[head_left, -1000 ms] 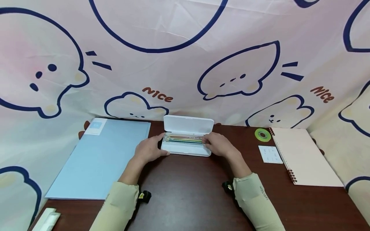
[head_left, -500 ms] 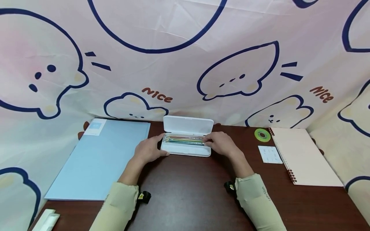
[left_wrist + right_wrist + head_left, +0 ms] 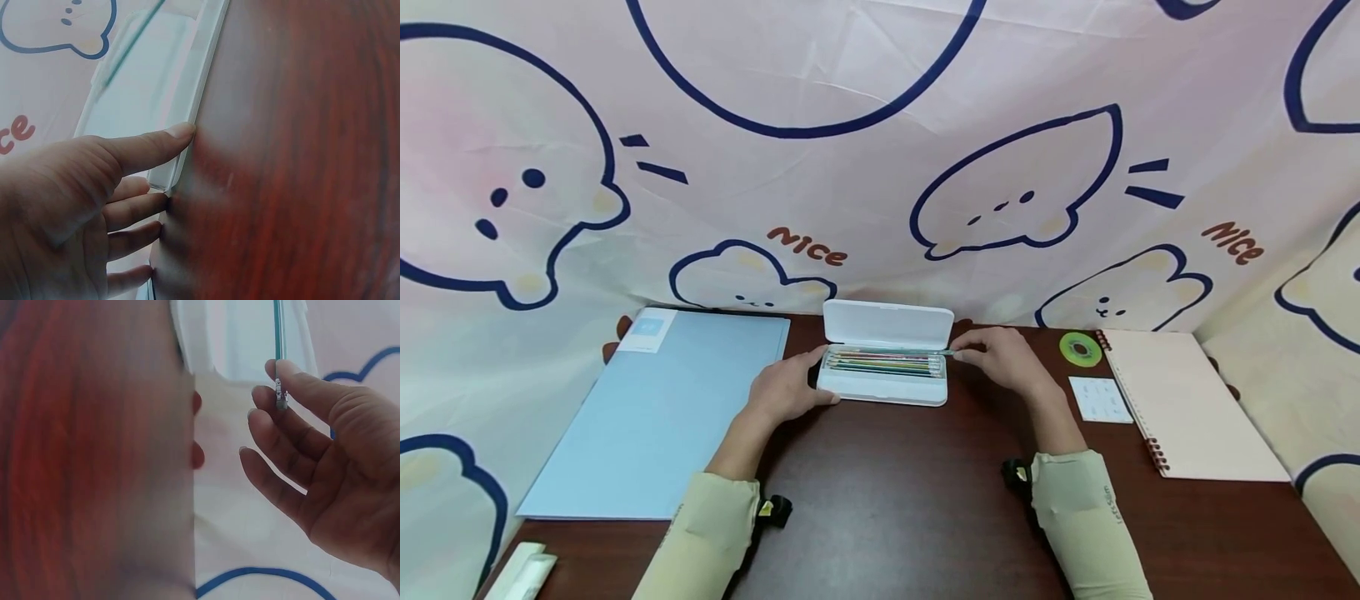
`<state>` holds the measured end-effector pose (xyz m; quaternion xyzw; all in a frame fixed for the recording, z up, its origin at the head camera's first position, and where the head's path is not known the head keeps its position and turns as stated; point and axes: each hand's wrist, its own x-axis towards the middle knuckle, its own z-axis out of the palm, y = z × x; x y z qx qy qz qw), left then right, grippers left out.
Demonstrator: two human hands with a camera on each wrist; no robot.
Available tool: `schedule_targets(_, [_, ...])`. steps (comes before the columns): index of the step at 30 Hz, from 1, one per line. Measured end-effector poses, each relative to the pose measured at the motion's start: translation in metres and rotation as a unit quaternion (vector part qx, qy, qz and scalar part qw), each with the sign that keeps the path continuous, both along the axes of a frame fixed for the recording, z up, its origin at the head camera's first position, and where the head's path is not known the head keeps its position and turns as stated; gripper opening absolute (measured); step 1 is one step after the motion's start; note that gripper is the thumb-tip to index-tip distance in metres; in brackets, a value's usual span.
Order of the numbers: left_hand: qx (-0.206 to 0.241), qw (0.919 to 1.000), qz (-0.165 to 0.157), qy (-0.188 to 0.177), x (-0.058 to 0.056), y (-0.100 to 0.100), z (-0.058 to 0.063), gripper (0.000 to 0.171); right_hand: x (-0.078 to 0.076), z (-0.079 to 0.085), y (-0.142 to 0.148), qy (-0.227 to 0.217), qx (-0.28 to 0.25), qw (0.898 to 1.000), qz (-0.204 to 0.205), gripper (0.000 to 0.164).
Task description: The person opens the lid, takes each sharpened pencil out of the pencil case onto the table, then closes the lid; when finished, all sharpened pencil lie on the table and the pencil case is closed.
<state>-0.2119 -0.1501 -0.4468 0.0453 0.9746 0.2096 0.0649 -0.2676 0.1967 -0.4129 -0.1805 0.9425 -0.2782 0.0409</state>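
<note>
A white pencil case [image 3: 880,389] lies near the back of the table with its lid [image 3: 887,325] raised. Several coloured pencils [image 3: 883,364] lie lengthwise in it. My left hand [image 3: 781,390] grips the case's left end; in the left wrist view the thumb [image 3: 178,132] presses the front edge, with the other fingers around the end. My right hand [image 3: 1000,357], just past the case's right end, pinches a teal pencil [image 3: 278,337] by its end between thumb and index finger. That pencil slants over the back of the case, its other end pointing left.
On the left lies a large light-blue folder [image 3: 662,417]. At the right are a spiral notebook [image 3: 1195,408], a green disc [image 3: 1081,349] and a small white card [image 3: 1101,400]. White wrapped items [image 3: 523,571] sit at the front left corner. A printed cloth [image 3: 865,192] hangs behind.
My right hand has moved from inside the case to the right and slightly back, drawing the teal pencil up out of the row. The left hand has stayed on the case.
</note>
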Motion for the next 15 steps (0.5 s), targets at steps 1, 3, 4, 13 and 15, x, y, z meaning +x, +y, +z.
schedule_targets(1, [0.000,1.0000,0.000,0.000,0.000,0.000,0.000,0.092,0.000,0.001,0.003,0.002,-0.004,1.000,-0.002,0.014])
schedule_targets(3, [-0.001,1.0000,-0.001,0.000,-0.001,0.000,0.000,0.092,-0.001,0.003,0.009,0.003,-0.013,1.000,-0.004,0.015])
schedule_targets(4, [0.000,1.0000,-0.001,0.001,-0.001,0.001,0.000,0.092,-0.001,0.004,0.012,0.002,-0.016,1.000,-0.004,0.016])
schedule_targets(13, [0.000,1.0000,-0.001,0.003,-0.002,0.000,-0.002,0.091,-0.002,0.012,0.036,0.009,-0.039,0.999,-0.013,0.017])
schedule_targets(15, [0.002,1.0000,-0.001,0.001,-0.001,0.000,-0.002,0.091,-0.001,0.012,0.041,0.009,-0.040,0.999,-0.016,0.018])
